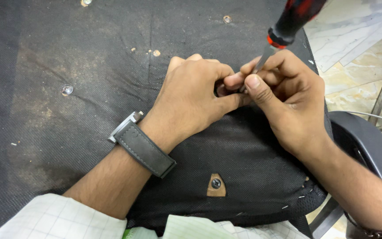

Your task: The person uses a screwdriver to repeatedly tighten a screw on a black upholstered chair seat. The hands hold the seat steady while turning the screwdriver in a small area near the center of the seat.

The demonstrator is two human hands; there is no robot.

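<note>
Black fabric surface (67, 132) fills the view. Right hand (288, 99) pinches the metal shaft of a red-black screwdriver (284, 31), handle cut off at top. Left hand (195, 95) is curled tight beside it, touching; the tip is hidden between the fingers.

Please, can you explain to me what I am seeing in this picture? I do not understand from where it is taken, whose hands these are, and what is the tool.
There is one picture, taken by a camera worn on a person's head, looking down at that person's own two bare hands. No machine is present. The hands meet over a black fabric surface, seemingly the underside of a chair. The right hand pinches the metal shaft of a screwdriver with a red and black handle. The left hand, a grey-strapped watch on its wrist, is curled beside the tip; whatever it holds is hidden. A screw sits in a small cut-out nearby.
</note>
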